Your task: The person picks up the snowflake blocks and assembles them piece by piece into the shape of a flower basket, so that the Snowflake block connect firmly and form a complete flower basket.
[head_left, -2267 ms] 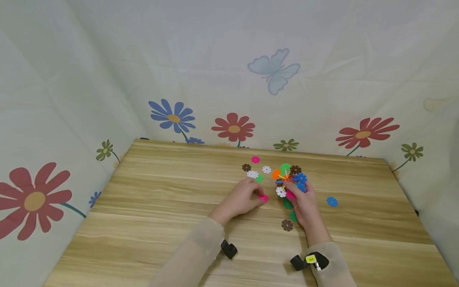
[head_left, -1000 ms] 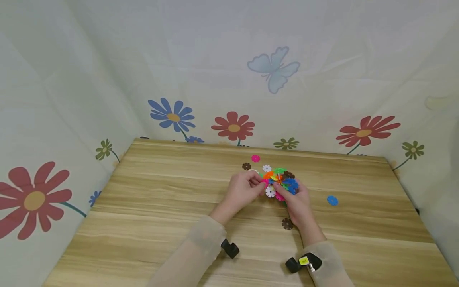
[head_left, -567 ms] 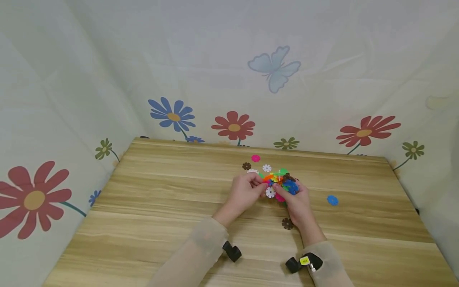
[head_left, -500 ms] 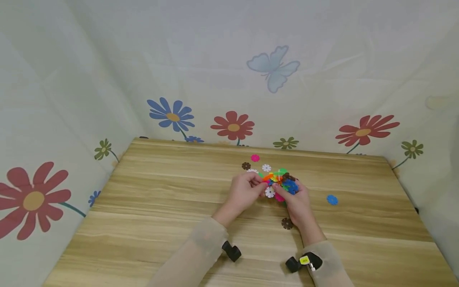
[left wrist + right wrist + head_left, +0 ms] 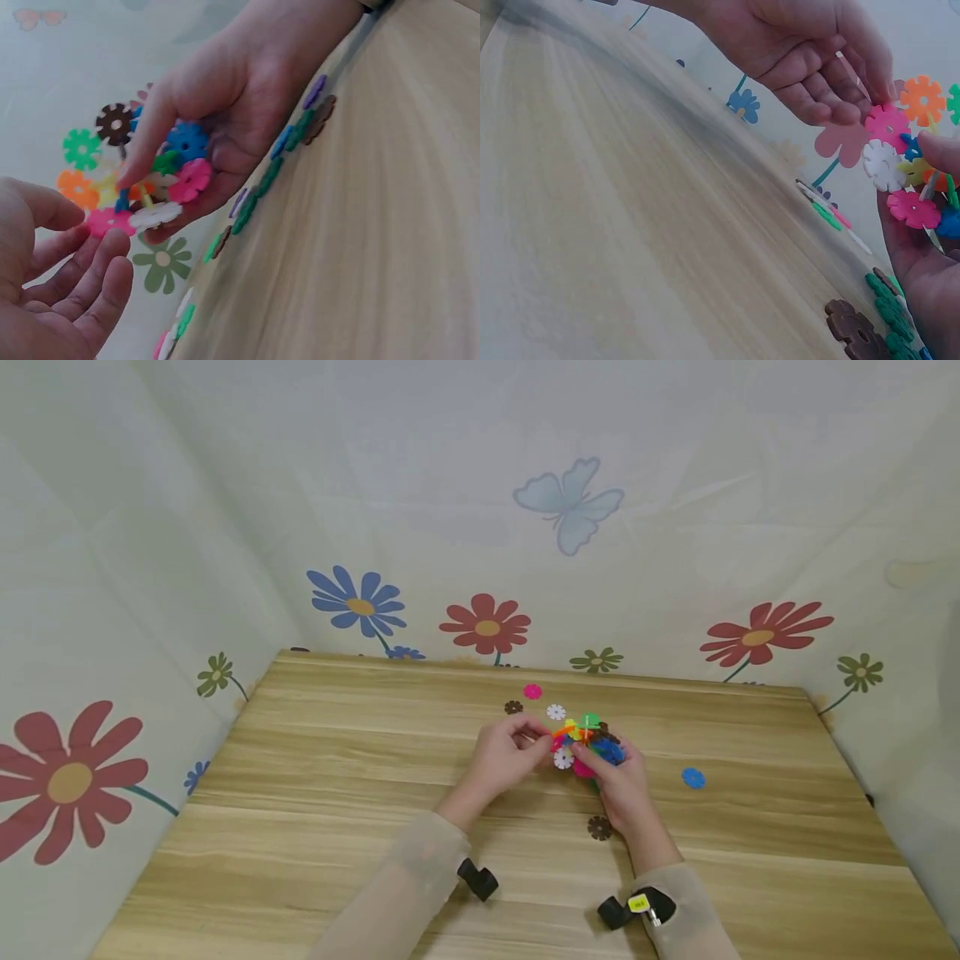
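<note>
My right hand point(image 5: 624, 783) holds a ball-like cluster of interlocked plastic snowflake discs point(image 5: 187, 142) above the table. Green, orange, yellow, blue, brown, white and pink pieces fan out from it, some facing edge-on. At the cluster's left side, my left hand point(image 5: 504, 758) pinches a pink snowflake disc point(image 5: 887, 125) between thumb and fingertip. That disc sits beside an orange disc point(image 5: 923, 100) and a white disc point(image 5: 883, 165). The right palm and fingers hide the cluster's far side. Whether the pink disc's slot is fully seated I cannot tell.
Loose discs lie on the wooden table point(image 5: 337, 760): pink point(image 5: 532, 692), brown point(image 5: 513, 707) and white point(image 5: 555, 712) behind the left hand, blue point(image 5: 693, 777) at right, brown point(image 5: 599, 827) near the right wrist. Several green discs point(image 5: 266, 177) lie under the right hand. A flower-printed curtain point(image 5: 420, 527) surrounds the table.
My left hand picked the pink disc off the table and brought it up to the cluster. My right hand shifted slightly left with the cluster. Since half a second ago, the left hand has barely moved.
</note>
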Motion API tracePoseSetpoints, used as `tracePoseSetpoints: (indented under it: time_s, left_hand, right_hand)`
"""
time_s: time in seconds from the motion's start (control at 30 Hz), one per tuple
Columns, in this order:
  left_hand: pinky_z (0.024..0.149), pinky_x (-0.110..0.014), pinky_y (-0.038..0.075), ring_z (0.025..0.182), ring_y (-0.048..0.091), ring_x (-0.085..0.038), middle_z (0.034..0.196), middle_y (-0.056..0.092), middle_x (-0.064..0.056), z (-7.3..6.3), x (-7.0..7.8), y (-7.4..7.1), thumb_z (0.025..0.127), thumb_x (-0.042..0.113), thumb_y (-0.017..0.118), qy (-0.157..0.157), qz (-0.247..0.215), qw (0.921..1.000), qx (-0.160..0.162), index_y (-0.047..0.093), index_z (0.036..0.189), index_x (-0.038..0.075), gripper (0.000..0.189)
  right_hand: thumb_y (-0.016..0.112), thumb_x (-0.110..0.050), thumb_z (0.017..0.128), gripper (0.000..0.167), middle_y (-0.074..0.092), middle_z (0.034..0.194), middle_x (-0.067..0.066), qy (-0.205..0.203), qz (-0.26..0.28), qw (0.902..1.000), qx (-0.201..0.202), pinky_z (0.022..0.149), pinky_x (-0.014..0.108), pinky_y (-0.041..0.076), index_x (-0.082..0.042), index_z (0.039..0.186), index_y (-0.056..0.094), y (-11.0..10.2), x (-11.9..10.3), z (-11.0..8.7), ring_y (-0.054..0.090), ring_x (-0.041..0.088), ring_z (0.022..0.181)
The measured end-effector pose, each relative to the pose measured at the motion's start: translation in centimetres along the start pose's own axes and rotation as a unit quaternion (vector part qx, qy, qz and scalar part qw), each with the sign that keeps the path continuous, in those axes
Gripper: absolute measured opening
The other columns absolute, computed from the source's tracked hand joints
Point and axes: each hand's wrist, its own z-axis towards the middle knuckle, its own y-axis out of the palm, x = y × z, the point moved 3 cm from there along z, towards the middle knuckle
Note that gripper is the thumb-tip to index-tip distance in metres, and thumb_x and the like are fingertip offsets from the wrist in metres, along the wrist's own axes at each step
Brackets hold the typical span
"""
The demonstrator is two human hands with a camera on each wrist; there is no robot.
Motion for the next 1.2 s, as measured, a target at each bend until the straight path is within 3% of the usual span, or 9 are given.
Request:
tracePoseSetpoints:
  time_s: [0.13, 0.23, 0.4, 0.57, 0.67, 0.73, 0.87, 0.93, 1.2]
  left_hand:
    - [0.054, -0.025, 0.052, 0.071, 0.07, -0.042, 0.09, 0.075, -0.012, 0.2, -0.4, -0.9, 0.106, 0.021, 0.072, -0.046, -0.041, 0.998, 0.011, 0.077, 0.103, 0.003, 0.019]
    - [0.052, -0.027, 0.048, 0.061, 0.064, -0.033, 0.084, 0.074, -0.015, 0.2, -0.7, -1.1, 0.111, 0.035, 0.067, -0.116, -0.066, 0.9911, -0.003, 0.078, 0.101, -0.004, 0.041]
    - [0.051, -0.026, 0.048, 0.056, 0.064, -0.016, 0.079, 0.075, -0.011, 0.0, -0.9, -0.3, 0.113, 0.046, 0.061, -0.207, -0.131, 0.9662, -0.08, 0.076, 0.101, -0.011, 0.06]
    - [0.058, -0.023, 0.057, 0.064, 0.072, -0.015, 0.082, 0.077, -0.01, -0.1, -1.0, 0.2, 0.111, 0.031, 0.067, -0.246, -0.225, 0.9374, -0.102, 0.077, 0.101, -0.004, 0.038]
    - [0.063, -0.024, 0.06, 0.068, 0.073, -0.015, 0.083, 0.076, -0.009, 0.0, -1.1, 0.2, 0.11, 0.022, 0.069, -0.253, -0.282, 0.9209, -0.093, 0.078, 0.107, -0.002, 0.026]
    - [0.066, -0.026, 0.061, 0.07, 0.074, -0.016, 0.085, 0.076, -0.009, 0.2, -1.2, 0.1, 0.109, 0.019, 0.069, -0.244, -0.31, 0.915, -0.085, 0.077, 0.11, -0.003, 0.023]
    - [0.072, -0.029, 0.064, 0.075, 0.073, -0.019, 0.093, 0.076, -0.009, 0.4, -1.3, -0.2, 0.11, 0.017, 0.067, -0.215, -0.325, 0.9183, -0.071, 0.074, 0.112, 0.001, 0.018]
    - [0.073, -0.03, 0.064, 0.077, 0.071, -0.019, 0.098, 0.076, -0.008, 0.5, -1.3, -0.4, 0.111, 0.017, 0.067, -0.202, -0.325, 0.9216, -0.064, 0.073, 0.11, 0.004, 0.015]
    - [0.07, -0.029, 0.063, 0.073, 0.069, -0.018, 0.095, 0.074, -0.004, 0.7, -1.4, -0.9, 0.113, 0.01, 0.059, -0.169, -0.342, 0.9233, -0.041, 0.068, 0.102, 0.011, 0.014]
  right_hand:
    - [0.072, 0.012, 0.098, 0.036, 0.074, 0.119, -0.005, -0.011, -0.006, 0.9999, -0.005, 0.094, 0.025, 0.061, -0.016, 0.122, 0.075, -0.1, -0.1, 0.0, 0.07, 0.013, 0.112]
    - [0.071, 0.016, 0.097, 0.038, 0.076, 0.126, -0.006, -0.043, -0.034, 0.9984, -0.014, 0.097, 0.026, 0.06, -0.014, 0.12, 0.075, -0.2, -0.2, 0.0, 0.068, 0.015, 0.121]
    - [0.064, 0.024, 0.094, 0.037, 0.07, 0.145, 0.005, -0.125, -0.096, 0.9864, -0.045, 0.108, 0.026, 0.054, 0.004, 0.125, 0.065, -0.1, -0.5, -0.3, 0.059, 0.02, 0.137]
    - [0.055, 0.032, 0.091, 0.045, 0.061, 0.15, 0.017, -0.18, -0.143, 0.9712, -0.062, 0.116, 0.025, 0.045, 0.007, 0.128, 0.061, 0.2, -0.7, -0.5, 0.052, 0.022, 0.145]
    - [0.05, 0.034, 0.087, 0.065, 0.054, 0.155, 0.021, -0.174, -0.15, 0.9705, -0.073, 0.112, 0.022, 0.046, 0.003, 0.144, 0.055, 0.4, -0.7, -0.5, 0.048, 0.022, 0.147]
    - [0.045, 0.035, 0.086, 0.079, 0.049, 0.16, 0.021, -0.146, -0.145, 0.9756, -0.078, 0.107, 0.019, 0.048, -0.001, 0.156, 0.047, 0.4, -0.7, -0.4, 0.048, 0.02, 0.145]
    - [0.039, 0.034, 0.087, 0.091, 0.043, 0.168, 0.017, -0.064, -0.112, 0.9887, -0.076, 0.103, 0.018, 0.052, -0.007, 0.168, 0.037, 0.3, -0.4, 0.0, 0.054, 0.013, 0.138]
    - [0.039, 0.033, 0.087, 0.088, 0.046, 0.167, 0.012, -0.034, -0.088, 0.9928, -0.074, 0.11, 0.021, 0.05, -0.003, 0.167, 0.037, 0.1, -0.1, 0.2, 0.056, 0.009, 0.137]
    - [0.037, 0.019, 0.103, 0.071, 0.067, 0.145, -0.012, 0.004, 0.018, 0.9916, -0.128, 0.1, 0.022, 0.055, 0.001, 0.171, 0.024, -0.2, -0.4, -0.1, 0.064, 0.005, 0.126]
